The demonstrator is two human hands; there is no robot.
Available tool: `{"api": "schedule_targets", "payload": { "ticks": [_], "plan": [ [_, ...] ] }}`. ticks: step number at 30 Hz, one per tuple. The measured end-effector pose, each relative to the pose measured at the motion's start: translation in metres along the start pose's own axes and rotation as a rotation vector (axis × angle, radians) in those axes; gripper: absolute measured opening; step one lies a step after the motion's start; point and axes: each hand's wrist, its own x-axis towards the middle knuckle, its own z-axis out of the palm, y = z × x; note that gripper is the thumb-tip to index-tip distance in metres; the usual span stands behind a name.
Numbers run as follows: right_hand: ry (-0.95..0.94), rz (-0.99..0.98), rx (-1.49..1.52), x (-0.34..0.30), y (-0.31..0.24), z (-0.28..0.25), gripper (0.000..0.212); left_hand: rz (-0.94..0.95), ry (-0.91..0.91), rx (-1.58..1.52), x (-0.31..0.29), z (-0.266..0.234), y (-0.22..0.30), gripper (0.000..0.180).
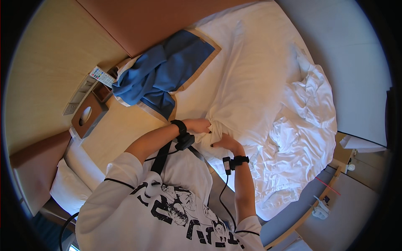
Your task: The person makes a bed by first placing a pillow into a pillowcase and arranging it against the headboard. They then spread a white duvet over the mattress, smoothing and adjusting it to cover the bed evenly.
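I have both grips clamped on bunched cloth at the near end of the white pillow: the left hand pinches the left side of the gathered fabric, and the right hand has fingers curled on it just beside, a little closer to the wearer's body. Some fingertips are buried in the folds, so I can't tell how deep the hold goes. The relation I'd judge everything hangs on is this: the pillow's bulk lies ahead of both hands and to the right, its long axis running from the grip toward the far edge of the bed, so I hold it by one end only, with the far end resting unsupported by either hand. The right hand is the nearer to that bulk; the left sits off its left corner. Outward from there, the rumpled duvet lies along the pillow's right side, spreading to the bed's right edge. To the left, well apart from the pillow's middle, the blue cloth with its tan border lies crumpled toward the headboard, and past it sits the remote control.
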Motion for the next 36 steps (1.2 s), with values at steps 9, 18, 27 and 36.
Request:
{"api": "schedule_targets", "payload": {
  "ticks": [9,18,27,36],
  "plan": [
    [0.139,0.153,-0.149,0.003,0.008,0.010,0.035,0.012,-0.005,-0.012,-0.001,-0.005,0.008,0.029],
    [0.169,0.068,-0.025,0.006,0.024,0.014,0.040,0.024,0.041,0.003,0.004,0.000,0.001,0.029],
    [-0.031,0.060,-0.067,-0.029,-0.029,-0.013,0.051,0.050,0.082,0.051,0.003,-0.001,0.017,0.030],
    [0.044,-0.047,0.166,-0.016,0.004,0.002,0.049,0.070,0.056,0.123,0.009,-0.002,0.013,0.033]
  ]
}}
